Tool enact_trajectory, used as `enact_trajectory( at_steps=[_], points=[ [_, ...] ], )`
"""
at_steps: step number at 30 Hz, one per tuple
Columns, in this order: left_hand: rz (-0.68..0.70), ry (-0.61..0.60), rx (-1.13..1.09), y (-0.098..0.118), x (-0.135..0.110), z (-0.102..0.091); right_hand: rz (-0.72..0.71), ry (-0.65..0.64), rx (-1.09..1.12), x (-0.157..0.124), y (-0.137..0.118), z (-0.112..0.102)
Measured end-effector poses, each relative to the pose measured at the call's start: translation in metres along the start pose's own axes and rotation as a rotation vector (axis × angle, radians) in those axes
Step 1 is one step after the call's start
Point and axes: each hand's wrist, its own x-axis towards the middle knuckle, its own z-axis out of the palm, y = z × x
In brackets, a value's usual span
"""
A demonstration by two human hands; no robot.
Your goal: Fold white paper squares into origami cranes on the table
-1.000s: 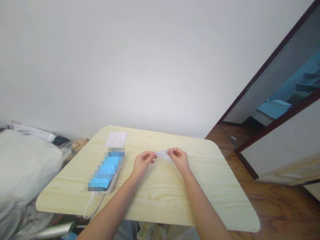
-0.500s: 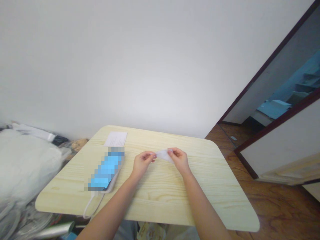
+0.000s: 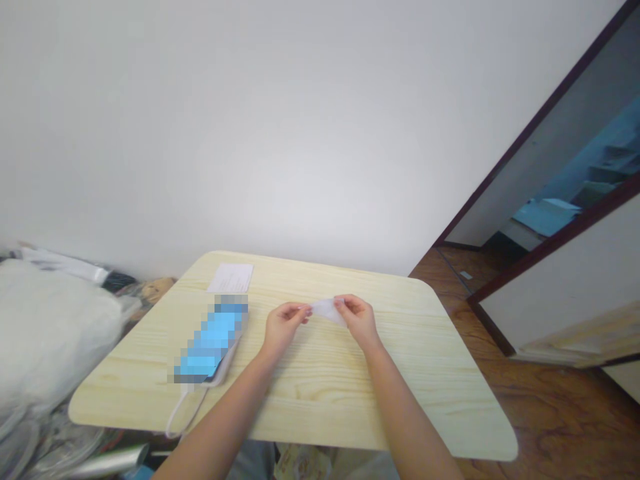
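Over the middle of a pale wooden table (image 3: 410, 393), both my hands pinch a small white folded piece of paper (image 3: 325, 309). My left hand (image 3: 283, 326) grips its left end with closed fingers. My right hand (image 3: 357, 319) holds the right end, fingers curled. The paper hangs just above the tabletop between the two hands.
A blurred blue phone (image 3: 213, 340) with a white cable (image 3: 183, 417) lies on the table's left part. A white card (image 3: 231, 277) rests at the far edge. White bags and clutter (image 3: 45, 333) pile up at the left. An open doorway (image 3: 565, 200) and wooden floor are at the right.
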Motion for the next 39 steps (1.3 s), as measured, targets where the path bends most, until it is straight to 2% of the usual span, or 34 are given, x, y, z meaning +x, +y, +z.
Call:
enact_trajectory(
  at_steps=[27,34,39],
  points=[
    [0.007,-0.006,-0.02,-0.003,0.0,0.0,0.03,0.039,-0.001,-0.002,-0.008,0.003],
    [-0.027,-0.153,-0.037,-0.003,0.0,0.001,0.016,0.007,-0.077,0.001,-0.003,0.0],
    [0.114,-0.183,0.193,-0.011,0.001,-0.002,-0.082,-0.032,-0.219,-0.001,-0.006,-0.002]
  ],
)
